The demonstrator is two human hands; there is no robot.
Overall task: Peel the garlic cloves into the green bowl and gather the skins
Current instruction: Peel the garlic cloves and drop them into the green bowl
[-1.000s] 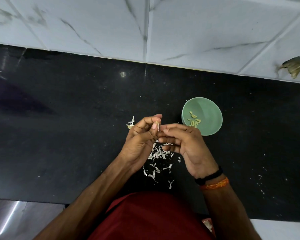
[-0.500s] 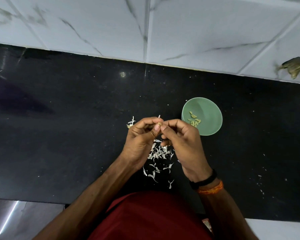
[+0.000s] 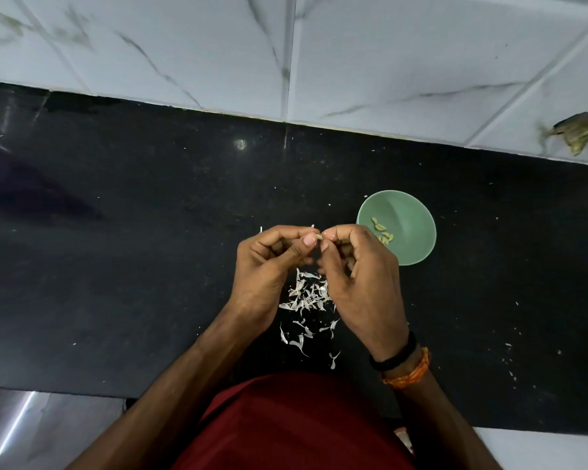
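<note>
Both hands, left hand point(image 3: 263, 266) and right hand point(image 3: 360, 276), pinch one small pale garlic clove point(image 3: 319, 236) over the black stone worktop point(image 3: 116, 266), mid-peel. Next: strip skin, drop clove in the round green bowl point(image 3: 418, 245) at 2 o'clock. Papery white skins point(image 3: 308, 296) lie loose below, ungathered.

Bare forearms; a dark red garment point(image 3: 296, 425) covers the torso. The right wrist wears a black band point(image 3: 396, 354) and an orange thread bracelet point(image 3: 409, 373).

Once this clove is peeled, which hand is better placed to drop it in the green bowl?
Probably the right hand: the green bowl sits just beyond it, while the left hand is farther away.
</note>
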